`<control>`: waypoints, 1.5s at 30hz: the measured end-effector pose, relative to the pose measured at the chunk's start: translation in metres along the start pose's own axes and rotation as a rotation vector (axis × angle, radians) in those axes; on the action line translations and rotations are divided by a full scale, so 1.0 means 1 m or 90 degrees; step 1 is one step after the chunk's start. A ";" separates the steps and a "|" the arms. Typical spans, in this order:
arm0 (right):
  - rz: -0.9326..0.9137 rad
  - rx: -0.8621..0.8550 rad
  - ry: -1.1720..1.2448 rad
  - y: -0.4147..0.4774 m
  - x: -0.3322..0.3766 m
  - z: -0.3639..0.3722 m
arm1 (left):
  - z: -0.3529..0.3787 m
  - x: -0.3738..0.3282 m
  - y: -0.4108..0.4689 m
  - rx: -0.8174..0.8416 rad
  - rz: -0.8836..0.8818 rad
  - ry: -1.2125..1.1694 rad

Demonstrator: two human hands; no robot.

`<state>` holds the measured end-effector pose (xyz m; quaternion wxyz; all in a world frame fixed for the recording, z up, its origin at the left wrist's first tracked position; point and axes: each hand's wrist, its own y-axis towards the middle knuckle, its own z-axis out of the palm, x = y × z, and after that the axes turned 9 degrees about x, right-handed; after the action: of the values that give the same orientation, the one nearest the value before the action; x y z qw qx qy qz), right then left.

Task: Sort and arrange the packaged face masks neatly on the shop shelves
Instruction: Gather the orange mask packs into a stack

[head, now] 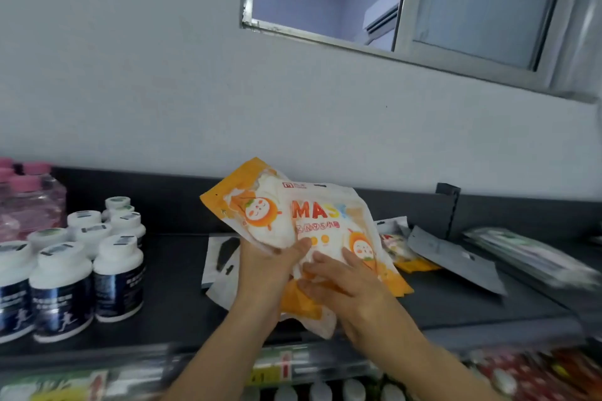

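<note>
**Two hands are handling a bundle of masks over a dark shelf.**
A pale wall (130, 75) is filling the far side, with a window (472, 3) sitting at its top right. The shelf (176, 286) is running left to right beneath it. White-capped bottles (62, 273) are standing in a cluster at its left, and pink-capped bottles (32, 202) are standing behind them. Loose packs (452, 257) are lying flat on the right, blurred. The masks (303, 215), in orange-and-white bags, are being held tilted above the middle of the shelf, near its front edge. The left grip (270, 267) is clasping the front bag from below, with the thumb lying over its face. The right grip (348, 283) is lying with bent fingers across the bundle's lower front. Whether it is clasping or only pressing, I cannot tell.
</note>
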<state>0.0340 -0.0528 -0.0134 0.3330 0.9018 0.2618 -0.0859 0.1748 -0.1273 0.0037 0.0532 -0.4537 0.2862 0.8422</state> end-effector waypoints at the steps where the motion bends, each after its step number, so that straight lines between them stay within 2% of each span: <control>1: 0.007 -0.005 -0.006 -0.008 -0.001 -0.006 | 0.009 0.002 -0.002 0.003 0.009 0.009; 4: 0.055 0.004 -0.049 -0.039 -0.005 -0.030 | 0.042 0.007 -0.010 0.018 0.041 0.045; 7: 0.159 0.059 -0.071 -0.085 -0.023 -0.057 | 0.080 0.018 -0.021 0.085 0.062 0.073; 11: 0.279 0.155 0.074 -0.156 -0.043 -0.100 | 0.139 0.038 -0.042 0.133 0.035 0.142; 13: 0.368 0.165 0.265 -0.188 -0.043 -0.122 | 0.170 0.046 -0.055 0.148 0.017 0.138; 15: 0.488 0.061 0.457 -0.216 -0.044 -0.146 | 0.198 0.053 -0.069 0.171 -0.010 0.121; 18: 0.654 -0.102 0.607 -0.251 -0.045 -0.183 | 0.239 0.071 -0.089 0.240 -0.031 0.129; 23: 0.764 -0.299 0.777 -0.325 -0.048 -0.216 | 0.305 0.106 -0.123 0.302 -0.075 0.116; 27: 0.808 -0.385 0.828 -0.378 -0.051 -0.239 | 0.350 0.130 -0.142 0.357 -0.087 0.097; 30: 0.815 -0.426 0.804 -0.404 -0.054 -0.255 | 0.380 0.147 -0.151 0.386 -0.092 0.077; 38: 0.891 -0.518 0.600 -0.472 -0.073 -0.277 | 0.458 0.203 -0.165 0.438 -0.110 0.015; 41: 0.928 -0.479 0.565 -0.494 -0.085 -0.283 | 0.487 0.224 -0.166 0.451 -0.125 -0.012; 43: 0.940 -0.422 0.576 -0.506 -0.095 -0.284 | 0.509 0.243 -0.161 0.453 -0.130 -0.027; 45: 0.948 -0.414 0.594 -0.519 -0.112 -0.284 | 0.532 0.262 -0.152 0.452 -0.140 -0.034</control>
<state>-0.3412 0.4168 -0.0480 0.3991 0.6433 -0.2650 0.5972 -0.3152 0.2362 -0.0450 0.3051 -0.4128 0.5086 0.6913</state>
